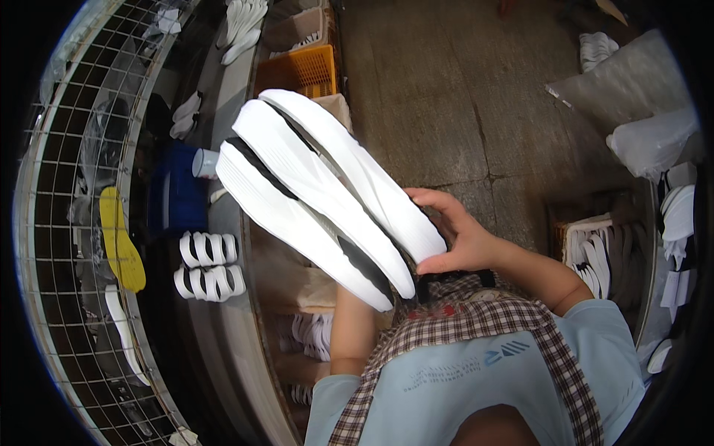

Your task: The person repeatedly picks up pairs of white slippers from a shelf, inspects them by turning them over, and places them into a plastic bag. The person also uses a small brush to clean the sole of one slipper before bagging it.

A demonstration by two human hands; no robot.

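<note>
Several white shoe soles (320,193) with black parts between them are held up in front of me, lying side by side at a slant. My right hand (454,234) grips their near right end, thumb at the lower edge and fingers on the upper side. From below, my left forearm (353,327) reaches up behind the soles. My left hand itself is hidden by them, so its grip does not show.
On the left, two rows of white soles (210,250) stand on a bench beside a blue bin (177,189) and a cup (205,163). A yellow insole (121,241) lies by the wire mesh (56,193). An orange crate (316,68) stands ahead; plastic bags (654,141) lie right.
</note>
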